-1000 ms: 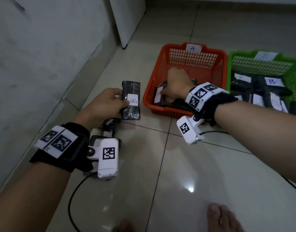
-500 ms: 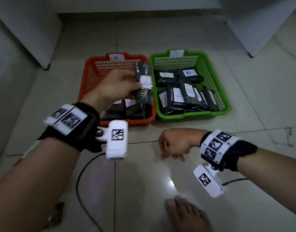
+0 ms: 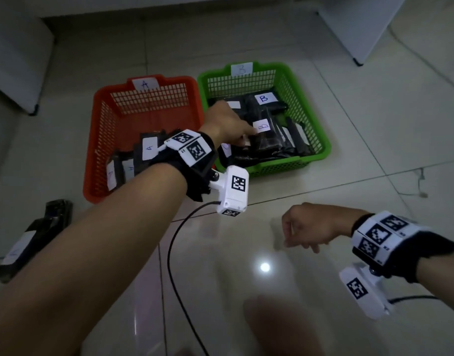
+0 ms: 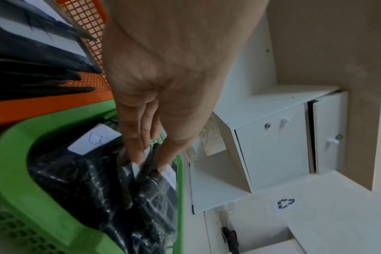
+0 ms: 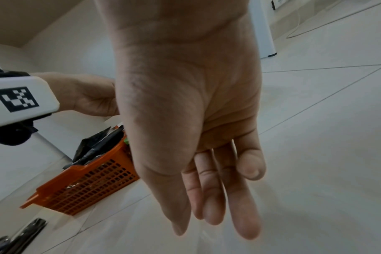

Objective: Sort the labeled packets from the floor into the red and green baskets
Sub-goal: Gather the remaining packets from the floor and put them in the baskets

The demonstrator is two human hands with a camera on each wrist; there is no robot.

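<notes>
My left hand (image 3: 247, 136) reaches into the green basket (image 3: 308, 111) marked B and pinches the top edge of a black packet with a white B label (image 3: 263, 125). In the left wrist view, the left hand's fingertips (image 4: 139, 157) and thumb clamp that packet (image 4: 154, 197), which stands among several other black packets inside the green basket (image 4: 17, 171). The red basket (image 3: 100, 150) marked A sits to the left and holds several A-labelled packets. One more black labelled packet (image 3: 35, 232) lies on the floor at the far left. My right hand (image 3: 297, 240) hangs over the tiles with loose, empty fingers (image 5: 215, 206).
White cabinets stand at the back left (image 3: 15, 60) and back right (image 3: 362, 27). A black cable (image 3: 174, 253) trails from the left wrist camera across the tiles. A bare foot (image 3: 279, 325) shows at the bottom edge. The red basket (image 5: 93, 185) shows beside the right palm.
My left hand carried the B packet from above the red basket rightward and down into the green basket. My right hand stayed low over the floor, empty.
</notes>
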